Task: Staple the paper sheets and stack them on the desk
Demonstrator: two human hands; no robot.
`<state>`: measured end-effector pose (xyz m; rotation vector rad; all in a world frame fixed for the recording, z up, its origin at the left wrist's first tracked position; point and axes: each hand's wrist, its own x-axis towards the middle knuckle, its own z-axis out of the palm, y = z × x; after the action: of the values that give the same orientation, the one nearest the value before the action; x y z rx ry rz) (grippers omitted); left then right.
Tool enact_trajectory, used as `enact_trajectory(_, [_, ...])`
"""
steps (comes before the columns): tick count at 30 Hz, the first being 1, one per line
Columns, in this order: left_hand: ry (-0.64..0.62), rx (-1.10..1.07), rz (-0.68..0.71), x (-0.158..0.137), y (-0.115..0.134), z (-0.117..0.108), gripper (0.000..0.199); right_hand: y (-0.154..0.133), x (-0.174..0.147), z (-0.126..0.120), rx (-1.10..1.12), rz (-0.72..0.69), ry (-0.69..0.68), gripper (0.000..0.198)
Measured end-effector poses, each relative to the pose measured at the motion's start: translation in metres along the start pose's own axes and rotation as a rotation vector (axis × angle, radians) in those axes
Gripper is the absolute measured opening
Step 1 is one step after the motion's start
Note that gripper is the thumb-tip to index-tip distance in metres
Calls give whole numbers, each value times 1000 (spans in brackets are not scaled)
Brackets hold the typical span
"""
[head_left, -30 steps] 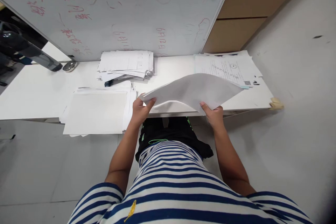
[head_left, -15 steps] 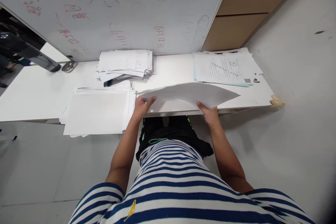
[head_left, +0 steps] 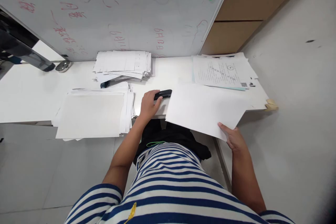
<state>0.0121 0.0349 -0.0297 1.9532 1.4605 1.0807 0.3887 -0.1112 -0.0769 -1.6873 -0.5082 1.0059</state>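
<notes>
My left hand [head_left: 150, 105] is at the near edge of the desk, its thumb and fingers closed round the left end of a black stapler [head_left: 165, 94]. The stapler lies on the white desktop. My right hand [head_left: 234, 136] pinches the near right corner of a white paper sheet [head_left: 204, 110], thumb on top; whether it is one sheet or a few I cannot tell. The sheet slants over the desk edge, and its left corner comes close to the stapler's right end. Left of my left hand lies a paper stack [head_left: 91, 115] overhanging the front edge.
Behind are another paper pile [head_left: 122, 63] and, at the right, printed sheets [head_left: 219, 71] with a pale blue one beneath. A computer mouse [head_left: 63, 65] and a dark bottle [head_left: 28, 55] are at the left. A whiteboard [head_left: 126, 14] rises behind the desk [head_left: 26, 94].
My left hand has let go of the paper and closed on the stapler, which has come into view. My right hand has carried the paper to the right and turned it flatter.
</notes>
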Motion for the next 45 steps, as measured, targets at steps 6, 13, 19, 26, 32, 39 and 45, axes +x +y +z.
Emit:
enact_trajectory(6, [-85, 342, 28, 22, -16, 30, 41, -3, 11, -12, 4, 31, 0, 63])
enact_trajectory(13, [-122, 389, 82, 22, -24, 27, 33, -10, 20, -15, -12, -14, -60, 59])
enact_trajectory(19, [-121, 378, 81, 21, -25, 28, 34, -8, 21, -18, 8, -24, -34, 58])
enact_trajectory(26, [-146, 338, 121, 21, -26, 25, 34, -8, 18, 11, -31, 60, -149, 55])
enact_trajectory(32, [-219, 176, 97, 21, -7, 8, 47, -9, 19, 23, -61, 146, -214, 48])
enact_trajectory(39, [-103, 133, 124, 60, 27, 4, 30, -2, 23, 19, 4, 94, -181, 47])
enact_trajectory(45, [-214, 287, 114, 91, 40, 38, 33, -3, 22, 19, -3, 33, -165, 43])
